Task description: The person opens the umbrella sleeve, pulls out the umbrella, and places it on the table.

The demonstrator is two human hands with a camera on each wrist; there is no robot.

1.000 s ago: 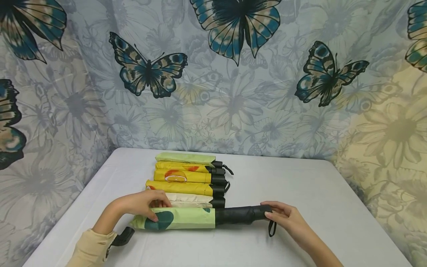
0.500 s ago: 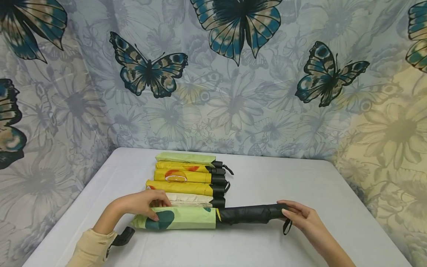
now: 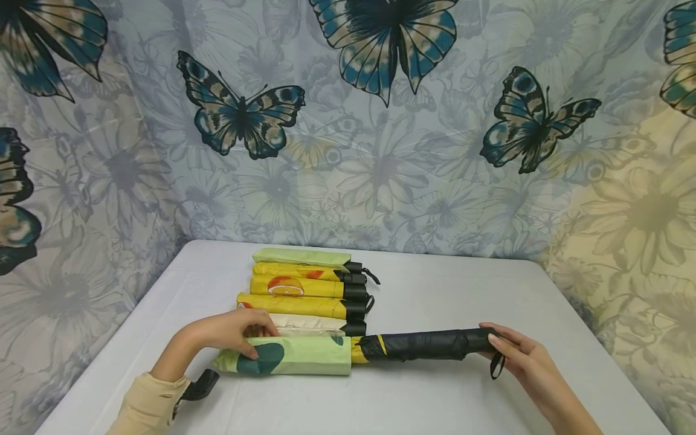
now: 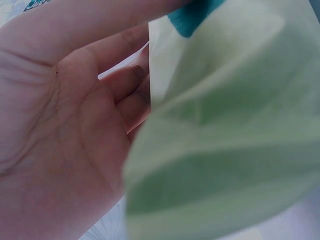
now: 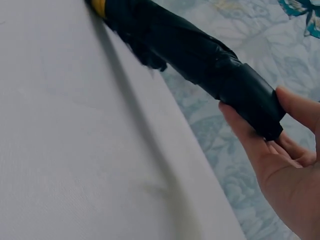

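Black umbrella (image 3: pixel 435 344), yellow showing at sleeve mouth; its inner end hidden in green sleeve (image 3: pixel 312 356) above white table (image 3: pixel 544 314). Right hand (image 3: pixel 522 353) pinches the outer end, thumb against fingers. Left hand (image 3: pixel 231 331) pinches the sleeve; fingertips lost behind fabric. Cream bundle (image 3: pixel 310 325) just behind, partly masked. Both forearms cut off by frame.

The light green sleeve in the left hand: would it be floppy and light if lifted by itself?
The light green sleeve is probably floppy, since the left-wrist view shows soft folds in it. It looks like thin cloth, so alone it would likely feel light. With the black-and-yellow umbrella apparently partly inside, though, it may handle more stiffly.
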